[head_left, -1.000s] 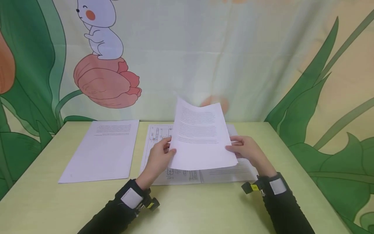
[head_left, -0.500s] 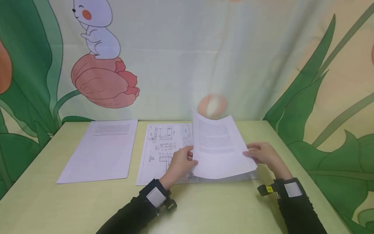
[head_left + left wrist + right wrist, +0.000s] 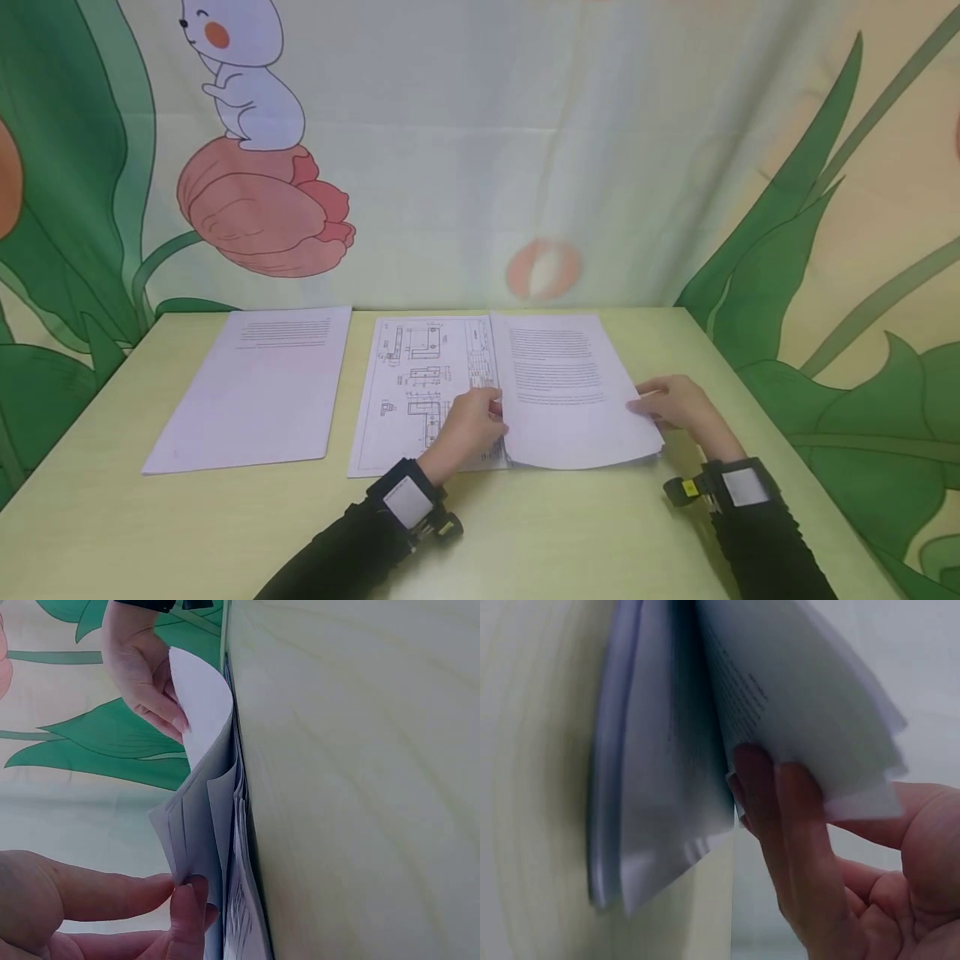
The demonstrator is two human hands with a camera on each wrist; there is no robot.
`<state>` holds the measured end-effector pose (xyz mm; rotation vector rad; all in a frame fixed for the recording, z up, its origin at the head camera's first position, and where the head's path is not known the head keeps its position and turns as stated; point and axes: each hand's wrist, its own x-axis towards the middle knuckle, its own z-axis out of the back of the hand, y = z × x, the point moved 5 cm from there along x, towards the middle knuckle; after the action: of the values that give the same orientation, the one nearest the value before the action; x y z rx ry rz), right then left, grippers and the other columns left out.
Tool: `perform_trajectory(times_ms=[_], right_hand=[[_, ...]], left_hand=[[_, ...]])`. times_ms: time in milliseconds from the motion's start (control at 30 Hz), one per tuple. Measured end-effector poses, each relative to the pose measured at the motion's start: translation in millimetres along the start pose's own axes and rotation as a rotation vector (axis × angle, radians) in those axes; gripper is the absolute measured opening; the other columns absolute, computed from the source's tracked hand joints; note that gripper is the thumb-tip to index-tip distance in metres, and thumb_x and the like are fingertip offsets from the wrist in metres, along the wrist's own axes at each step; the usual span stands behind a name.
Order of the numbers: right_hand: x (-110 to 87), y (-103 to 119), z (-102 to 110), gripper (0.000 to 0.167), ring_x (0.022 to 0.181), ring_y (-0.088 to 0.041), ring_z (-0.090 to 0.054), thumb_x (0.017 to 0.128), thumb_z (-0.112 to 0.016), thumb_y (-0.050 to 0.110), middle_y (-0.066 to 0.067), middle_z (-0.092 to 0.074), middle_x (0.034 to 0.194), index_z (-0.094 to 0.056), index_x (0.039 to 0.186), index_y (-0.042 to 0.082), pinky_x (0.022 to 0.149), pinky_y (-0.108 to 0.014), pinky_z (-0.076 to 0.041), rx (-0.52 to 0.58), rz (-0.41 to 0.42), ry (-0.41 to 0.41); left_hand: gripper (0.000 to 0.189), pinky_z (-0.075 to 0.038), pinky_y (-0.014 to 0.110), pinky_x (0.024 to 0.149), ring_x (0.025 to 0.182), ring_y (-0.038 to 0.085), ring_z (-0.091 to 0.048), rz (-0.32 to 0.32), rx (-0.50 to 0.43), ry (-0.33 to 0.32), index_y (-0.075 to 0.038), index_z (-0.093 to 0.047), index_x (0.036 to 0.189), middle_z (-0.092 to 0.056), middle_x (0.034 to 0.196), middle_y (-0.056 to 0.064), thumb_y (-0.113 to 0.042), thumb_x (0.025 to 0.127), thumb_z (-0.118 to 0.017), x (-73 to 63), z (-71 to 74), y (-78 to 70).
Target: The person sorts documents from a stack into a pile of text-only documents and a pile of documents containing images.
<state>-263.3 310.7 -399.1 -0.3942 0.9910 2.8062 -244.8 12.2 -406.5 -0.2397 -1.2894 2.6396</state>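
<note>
Several printed sheets of paper (image 3: 570, 437) lie over the right-hand pile, their near edge bowed slightly upward. My left hand (image 3: 468, 429) pinches their left edge between thumb and fingers. At the opposite edge, near the lower right corner, my right hand (image 3: 678, 408) pinches the same sheets. The right wrist view has the sheets (image 3: 802, 697) fanned apart between thumb and fingers, with more paper (image 3: 660, 802) below them. In the left wrist view their edges (image 3: 195, 817) curve up from the pile. A sheet with technical drawings (image 3: 382, 367) lies flat to their left, partly behind my left hand.
Another pile of paper (image 3: 247, 408), with a few printed lines at its top, lies on the left of the pale table (image 3: 555, 542). A curtain (image 3: 420, 167) with a cartoon animal and plants hangs behind the table.
Both hands have moved right and lowered the held sheets from above the middle of the table onto the right-hand pile. The drawing sheet now shows more fully.
</note>
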Motion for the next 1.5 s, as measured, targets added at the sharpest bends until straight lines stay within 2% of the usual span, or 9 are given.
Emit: perform_trajectory(times_ms=[200,433,600,700,933,1100,1233,1333,1500], right_hand=[[1.6,-4,0,0.050,0.104,-0.039,-0.059,0.089,-0.064,0.021,-0.032,-0.055,0.123,-0.052,0.127,-0.009,0.079,-0.040,-0.054,-0.048,-0.019,-0.024],[1.6,-4,-2,0.044,0.102,-0.039,-0.061,0.088,-0.063,0.014,-0.032,-0.054,0.124,-0.054,0.125,-0.010,0.077,-0.038,-0.055,-0.049,-0.028,-0.020],[1.0,-2,-3,0.042,0.101,-0.038,-0.062,0.088,-0.064,0.013,-0.032,-0.053,0.126,-0.056,0.123,-0.010,0.076,-0.037,-0.055,-0.045,-0.033,-0.026],[0.3,-1,-4,0.043,0.101,-0.039,-0.062,0.088,-0.064,0.013,-0.032,-0.053,0.126,-0.055,0.123,-0.010,0.076,-0.037,-0.055,-0.049,-0.035,-0.031],[-1.2,1,-4,0.045,0.095,-0.036,-0.065,0.088,-0.065,0.016,-0.032,-0.053,0.126,-0.055,0.123,-0.010,0.076,-0.039,-0.054,-0.079,-0.043,-0.042],[-2.9,5,-5,0.046,0.092,-0.033,-0.066,0.088,-0.065,0.017,-0.032,-0.054,0.126,-0.054,0.123,-0.010,0.077,-0.041,-0.053,-0.096,-0.041,-0.041],[-5.4,14,-9,0.050,0.106,-0.042,-0.058,0.089,-0.063,0.019,-0.033,-0.053,0.125,-0.051,0.125,-0.013,0.089,-0.049,-0.047,-0.193,0.046,-0.050],[-8.6,30,-19,0.058,0.124,-0.049,-0.042,0.092,-0.060,0.024,-0.035,-0.045,0.133,-0.043,0.132,-0.014,0.102,-0.057,-0.034,-0.291,0.177,-0.039],[-17.0,55,-47,0.066,0.137,-0.053,-0.015,0.095,-0.053,0.033,-0.033,-0.022,0.149,-0.030,0.144,-0.005,0.110,-0.060,-0.018,-0.422,0.399,0.079]], left_hand=[[0.051,-0.051,0.034,0.074,0.088,0.023,-0.063,-0.040,0.063,0.073,0.004,-0.055,0.127,-0.064,0.115,0.021,-0.008,0.079,-0.069,-1.5,-3.8,-0.3],[0.049,-0.051,0.036,0.085,0.107,0.030,-0.062,-0.088,0.163,0.115,0.004,-0.055,0.127,-0.059,0.124,0.023,-0.015,0.083,-0.067,-2.6,-7.4,-4.1],[0.031,-0.047,0.029,0.069,0.081,0.023,-0.060,-0.130,0.251,0.120,0.001,-0.067,0.107,-0.067,0.098,0.014,-0.022,0.086,-0.066,-3.3,-10.3,-6.9],[0.030,-0.042,0.032,0.071,0.082,0.024,-0.053,-0.136,0.304,0.133,-0.001,-0.068,0.103,-0.065,0.091,0.009,-0.026,0.088,-0.064,-5.1,-11.9,-8.7],[0.037,-0.043,0.041,0.082,0.113,0.040,-0.049,-0.136,0.386,0.173,-0.004,-0.066,0.113,-0.050,0.138,0.018,-0.032,0.089,-0.062,-10.5,-14.2,-11.5],[0.035,-0.041,0.041,0.082,0.111,0.037,-0.047,-0.134,0.420,0.195,-0.006,-0.067,0.110,-0.046,0.142,0.018,-0.034,0.090,-0.061,-12.0,-15.1,-12.4],[0.034,-0.040,0.043,0.085,0.109,0.035,-0.047,-0.130,0.432,0.201,-0.006,-0.068,0.107,-0.047,0.142,0.016,-0.035,0.090,-0.061,-12.6,-14.6,-13.1],[0.032,-0.039,0.045,0.087,0.110,0.035,-0.047,-0.132,0.450,0.209,-0.007,-0.068,0.104,-0.047,0.142,0.017,-0.035,0.089,-0.061,-12.7,-14.9,-13.5],[0.029,-0.038,0.047,0.089,0.113,0.037,-0.046,-0.135,0.482,0.222,-0.010,-0.068,0.100,-0.047,0.142,0.015,-0.036,0.089,-0.061,-13.0,-16.1,-14.6]])
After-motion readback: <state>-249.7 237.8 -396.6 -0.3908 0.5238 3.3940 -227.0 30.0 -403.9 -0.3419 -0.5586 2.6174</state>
